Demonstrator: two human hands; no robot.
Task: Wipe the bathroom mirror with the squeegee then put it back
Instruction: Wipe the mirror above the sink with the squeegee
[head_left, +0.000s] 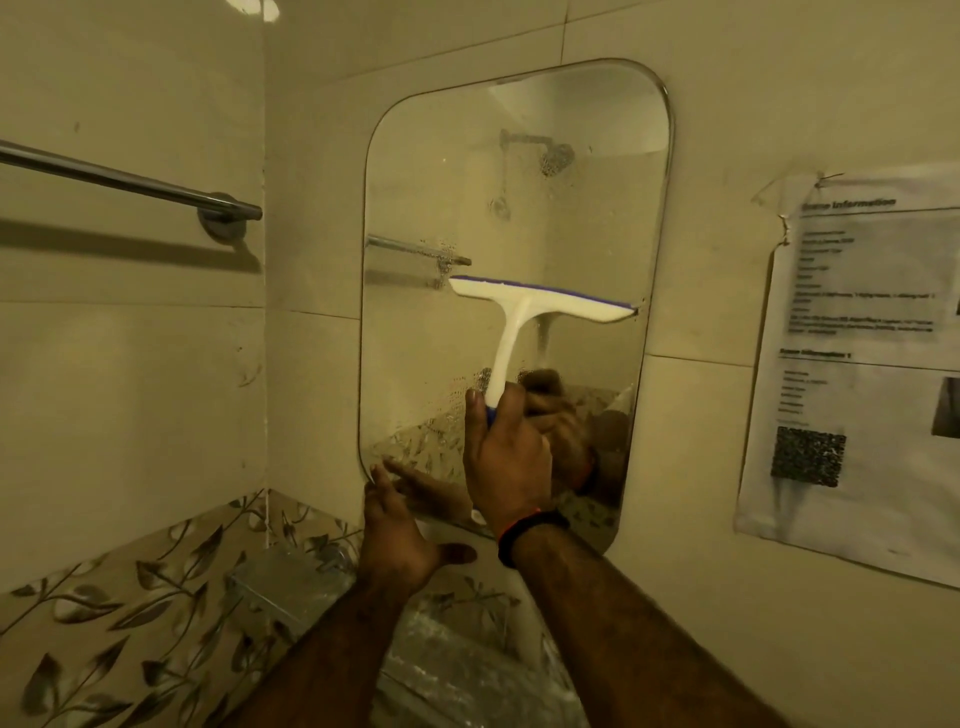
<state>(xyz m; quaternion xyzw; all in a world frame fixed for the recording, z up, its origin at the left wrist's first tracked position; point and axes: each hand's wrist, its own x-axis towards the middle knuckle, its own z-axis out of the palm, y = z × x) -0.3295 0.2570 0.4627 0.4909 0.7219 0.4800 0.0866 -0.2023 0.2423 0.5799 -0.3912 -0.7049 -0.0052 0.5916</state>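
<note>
Right hand (506, 457) grips the squeegee (540, 306) handle, blade mid-mirror (415, 171); left hand (395, 525) spreads open at the lower edge. Uneven pressure could leave streaks.

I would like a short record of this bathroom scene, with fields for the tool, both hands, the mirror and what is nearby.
tool: white squeegee, blade against the glass, about mid-height, right of centre
right hand: gripping the squeegee handle
left hand: open, fingertips at the mirror's lower left corner
mirror: rounded corners, water drops visible
left wall: metal towel bar
right wall: printed paper sheet, text too blurred to read
</note>
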